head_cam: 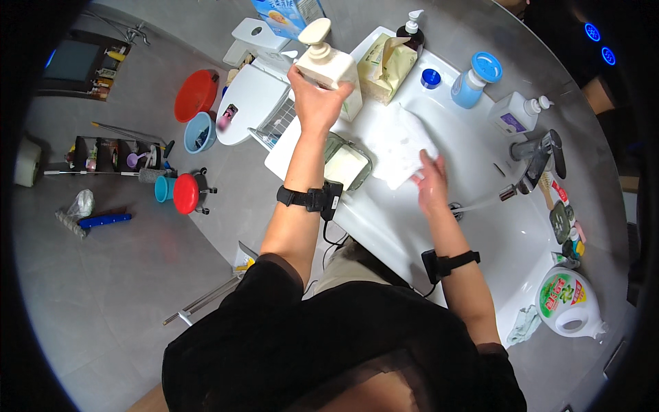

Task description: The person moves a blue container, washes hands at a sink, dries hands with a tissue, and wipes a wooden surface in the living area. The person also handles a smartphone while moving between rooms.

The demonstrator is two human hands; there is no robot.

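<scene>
My left hand point(319, 103) is wrapped around the body of a cream pump bottle point(334, 67), held up near the sink's far left corner. At the edge of a wet white cloth point(399, 141), my right hand point(432, 185) has its fingers and thumb on the fabric. The cloth spreads over the left ledge of the white washbasin point(515, 237). Beside my left forearm sits a clear glass container point(360, 177) with something pale in it, partly hidden by the arm. A green pack of wipes or tissues point(383, 67) stands just right of the bottle.
Water runs from the chrome faucet point(535, 159). A blue bottle point(468, 85), a white pump bottle point(517, 113) and a dark pump bottle point(410, 33) line the back. A detergent jug point(566, 301) stands at right. Left are a toilet point(252, 103) and red stool point(186, 193).
</scene>
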